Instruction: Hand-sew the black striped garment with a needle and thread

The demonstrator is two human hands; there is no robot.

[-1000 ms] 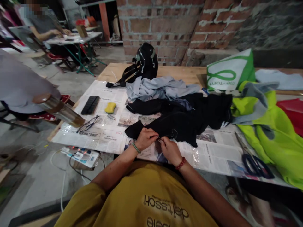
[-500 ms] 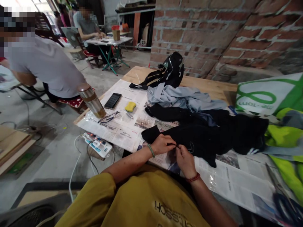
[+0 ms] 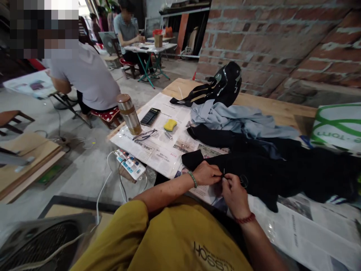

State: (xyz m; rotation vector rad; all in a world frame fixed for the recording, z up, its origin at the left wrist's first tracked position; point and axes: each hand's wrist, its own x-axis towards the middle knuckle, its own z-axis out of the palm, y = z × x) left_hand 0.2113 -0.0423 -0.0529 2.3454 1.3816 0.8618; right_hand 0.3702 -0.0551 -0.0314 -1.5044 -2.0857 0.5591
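A black garment (image 3: 259, 171) lies spread over the newspaper-covered table, with pale stripes near its right end. My left hand (image 3: 207, 174), with a green bead bracelet at the wrist, pinches the garment's near edge. Close against it, my right hand (image 3: 234, 192) has thumb and fingers closed on the same spot; a red bracelet circles that wrist. A thin pale sliver stands up between the fingertips, too small to name. Beyond the garment lies a crumpled grey-blue cloth (image 3: 234, 116).
Across the table are a steel flask (image 3: 129, 114), a phone (image 3: 150, 116), glasses (image 3: 145, 134), a yellow sponge (image 3: 170, 125) and a black backpack (image 3: 227, 84). A power strip (image 3: 131, 164) with cables sits by the left edge. A seated person (image 3: 90, 75) is at the left, another farther back.
The camera has turned left, so the table and its things sit farther right in view. Both hands stay pinched together at the garment's edge; the pale sliver now shows between them.
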